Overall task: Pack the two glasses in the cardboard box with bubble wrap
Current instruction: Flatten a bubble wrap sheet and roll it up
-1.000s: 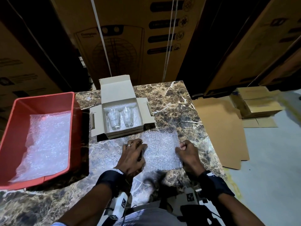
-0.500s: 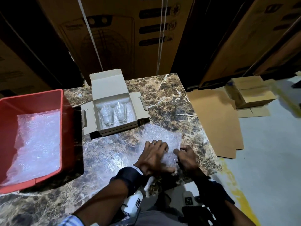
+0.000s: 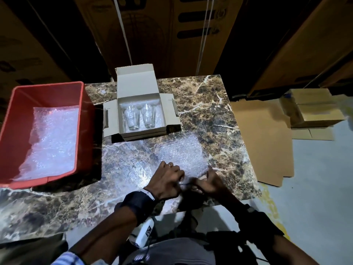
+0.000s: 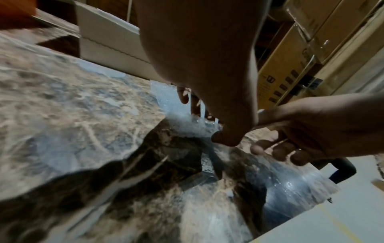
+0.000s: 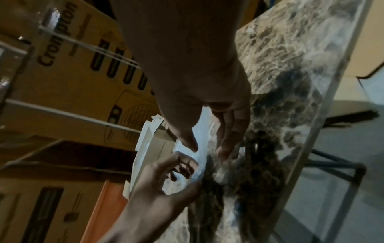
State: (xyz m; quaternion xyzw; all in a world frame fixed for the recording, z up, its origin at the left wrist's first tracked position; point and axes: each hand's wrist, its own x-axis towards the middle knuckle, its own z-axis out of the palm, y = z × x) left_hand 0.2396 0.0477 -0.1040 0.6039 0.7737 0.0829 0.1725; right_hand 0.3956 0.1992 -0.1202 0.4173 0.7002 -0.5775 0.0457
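A small open cardboard box [image 3: 124, 129] stands at the back of the marble table [image 3: 219, 115]. Two clear glasses [image 3: 131, 117] [image 3: 148, 115] lie side by side in it on bubble wrap. In front of the box a loose bubble wrap sheet [image 3: 181, 152] lies flat. My left hand [image 3: 177, 178] and right hand [image 3: 198, 183] meet at its near edge, and each pinches that edge between thumb and fingers. The left wrist view shows the lifted bubble wrap edge [image 4: 187, 125] under my left hand [image 4: 207, 125]. In the right wrist view the sheet [image 5: 200, 144] runs between my right hand's [image 5: 207, 146] thumb and fingers.
A red plastic bin [image 3: 80, 119] with more bubble wrap [image 3: 51, 142] in it sits at the table's left. Large brown cartons [image 3: 162, 31] stand behind the table. Flat cardboard [image 3: 263, 142] and small boxes [image 3: 315, 108] lie on the floor to the right.
My left hand has moved right from the sheet's left side to its near edge, beside the right hand. Both hands now pinch that edge instead of resting on the sheet.
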